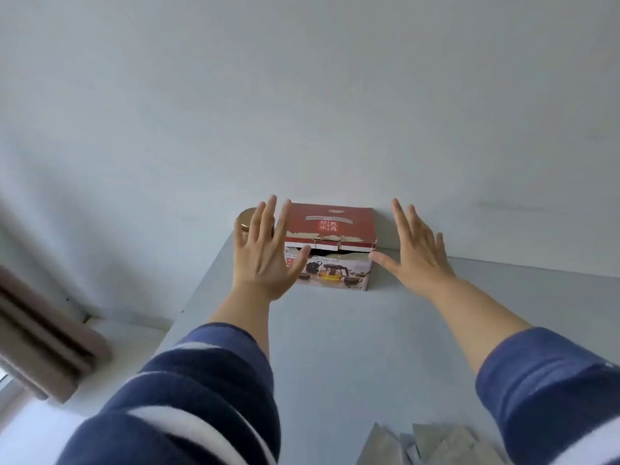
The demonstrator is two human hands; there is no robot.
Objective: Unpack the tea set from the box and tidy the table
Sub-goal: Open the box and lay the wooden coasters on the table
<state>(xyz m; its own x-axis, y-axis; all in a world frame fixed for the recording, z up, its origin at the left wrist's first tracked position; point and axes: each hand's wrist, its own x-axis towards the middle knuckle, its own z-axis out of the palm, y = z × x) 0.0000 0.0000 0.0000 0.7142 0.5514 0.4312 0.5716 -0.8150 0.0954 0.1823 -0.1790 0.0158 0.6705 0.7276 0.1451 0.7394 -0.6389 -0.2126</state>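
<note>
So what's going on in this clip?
A person reaches both open hands toward a red tea set box standing against the wall at the far side of a white table. The left hand and right hand flank it, gripping nothing. A gold-lidded jar stands beside the box.

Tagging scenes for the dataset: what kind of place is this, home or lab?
Probably a home room, not certain. A plain white table stands against a bare wall, a brown curtain hangs by a window at left, and a retail tea set box sits beside a gold-lidded jar.
</note>
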